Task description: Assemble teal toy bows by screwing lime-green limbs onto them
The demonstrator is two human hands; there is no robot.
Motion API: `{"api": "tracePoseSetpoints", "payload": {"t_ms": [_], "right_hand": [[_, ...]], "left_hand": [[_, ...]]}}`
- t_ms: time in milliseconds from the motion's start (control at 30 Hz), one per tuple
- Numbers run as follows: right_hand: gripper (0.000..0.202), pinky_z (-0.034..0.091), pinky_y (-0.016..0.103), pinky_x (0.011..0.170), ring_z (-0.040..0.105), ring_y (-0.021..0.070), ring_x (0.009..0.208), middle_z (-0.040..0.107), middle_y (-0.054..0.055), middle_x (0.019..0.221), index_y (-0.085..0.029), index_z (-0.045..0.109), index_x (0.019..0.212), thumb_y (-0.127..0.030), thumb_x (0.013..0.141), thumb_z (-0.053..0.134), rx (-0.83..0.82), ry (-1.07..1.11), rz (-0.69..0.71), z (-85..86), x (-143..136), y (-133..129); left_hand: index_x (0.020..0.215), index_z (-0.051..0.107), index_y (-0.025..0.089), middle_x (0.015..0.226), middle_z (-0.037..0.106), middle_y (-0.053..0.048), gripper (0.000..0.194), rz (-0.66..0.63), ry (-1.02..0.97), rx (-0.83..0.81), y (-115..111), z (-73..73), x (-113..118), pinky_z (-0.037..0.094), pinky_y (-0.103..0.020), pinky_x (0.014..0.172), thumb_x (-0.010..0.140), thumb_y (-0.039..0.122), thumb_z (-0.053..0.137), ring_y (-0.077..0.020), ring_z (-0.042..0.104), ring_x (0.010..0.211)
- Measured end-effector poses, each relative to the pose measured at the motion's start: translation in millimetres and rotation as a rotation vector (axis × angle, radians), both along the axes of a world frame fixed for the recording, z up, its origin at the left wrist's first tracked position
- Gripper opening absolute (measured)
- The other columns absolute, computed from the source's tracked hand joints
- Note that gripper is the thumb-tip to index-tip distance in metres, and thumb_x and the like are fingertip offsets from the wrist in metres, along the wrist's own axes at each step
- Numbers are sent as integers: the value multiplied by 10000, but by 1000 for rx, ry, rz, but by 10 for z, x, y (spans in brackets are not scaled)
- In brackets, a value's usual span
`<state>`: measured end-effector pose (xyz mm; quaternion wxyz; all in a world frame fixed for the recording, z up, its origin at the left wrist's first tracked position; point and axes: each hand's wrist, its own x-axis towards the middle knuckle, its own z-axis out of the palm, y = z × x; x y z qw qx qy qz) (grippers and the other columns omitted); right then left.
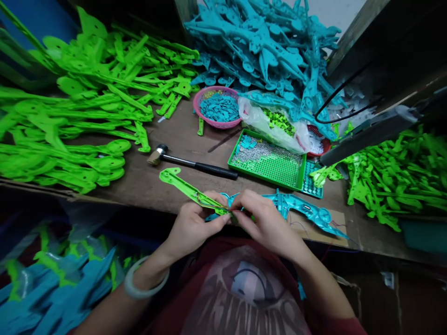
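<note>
Head view: slim, hook-ended green plastic shell [183, 184], over bench edge [146, 202], gripped by left hand [195, 225]; right hand [261, 218], fingertips pinched on thin wires [211, 206] along it. Beyond: metal-shafted hammer [185, 161], black grip [216, 170]; perforated green tray [281, 171], silvery bits [263, 148].

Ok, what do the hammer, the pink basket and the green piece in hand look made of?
Hammer: shaft apparently polished metal, from its gleam; grip dull black, perhaps rubber. Pink basket: probably smooth plastic, given its even colour. Green piece: likely plastic, slightly glossy, with uniform colour and raised edges.
</note>
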<state>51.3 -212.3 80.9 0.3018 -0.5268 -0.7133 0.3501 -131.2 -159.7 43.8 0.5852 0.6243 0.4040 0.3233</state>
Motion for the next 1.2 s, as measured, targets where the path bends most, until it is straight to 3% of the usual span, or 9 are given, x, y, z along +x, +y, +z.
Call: {"api": "tracePoseSetpoints", "payload": {"t_ms": [100, 233, 433, 633, 800, 1000, 1200], "right_hand": [[130, 482, 310, 840, 589, 193, 969, 617, 80, 1013, -205, 583, 987, -155, 993, 462, 60, -68, -23, -60, -21, -52], [217, 494, 336, 863, 596, 216, 1007, 616, 120, 1058, -190, 601, 1114, -157, 1012, 413, 178, -117, -172, -137, -30, -102], [146, 463, 281, 730, 624, 171, 815, 664, 51, 890, -203, 660, 1052, -242, 990, 534, 133, 25, -182, -134, 6, -20], [127, 447, 258, 734, 617, 149, 786, 669, 20, 830, -196, 667, 905, -245, 958, 563, 60, 160, -187, -308, 15, 266], [145, 425, 261, 738, 602, 150, 790, 656, 25, 833, -180, 639, 860, -238, 957, 548, -11, 64, -151, -534, 21, 353], [145, 423, 261, 727, 600, 151, 777, 641, 25, 818, -182, 636, 878, -250, 967, 543, -55, 21, -134, -680, 36, 261], [141, 430, 249, 702, 592, 140, 748, 631, 24, 806, -182, 632, 900, -247, 980, 536, 8, 27, -66, -748, 58, 196]], "left_hand": [[768, 610, 206, 784, 647, 4, 149, 7, -31, -8, 4, -3, 6, 556, -254, 656, 726, 272, 736, -168, 655, 722], [780, 597, 220, 744, 621, 27, 186, 100, 85, 31, 35, -1, 1, 549, -258, 667, 730, 320, 747, -165, 644, 706], [852, 588, 235, 716, 685, 23, 236, 167, 82, -128, 140, -26, -153, 595, -302, 704, 737, 374, 740, -199, 709, 687], [934, 550, 245, 693, 704, 30, 430, 167, 9, -269, 511, -67, -435, 598, -307, 669, 628, 341, 837, -209, 722, 679], [836, 593, 222, 714, 700, 3, 358, 64, 65, -287, 817, -192, -558, 575, -264, 652, 622, 358, 845, -176, 693, 682], [855, 582, 187, 718, 688, 13, 377, 38, 28, -335, 776, -408, -559, 577, -245, 682, 645, 342, 854, -147, 682, 690], [879, 555, 193, 734, 677, 19, 427, 27, 66, -350, 715, -444, -588, 585, -255, 689, 651, 408, 844, -149, 683, 700]]}}
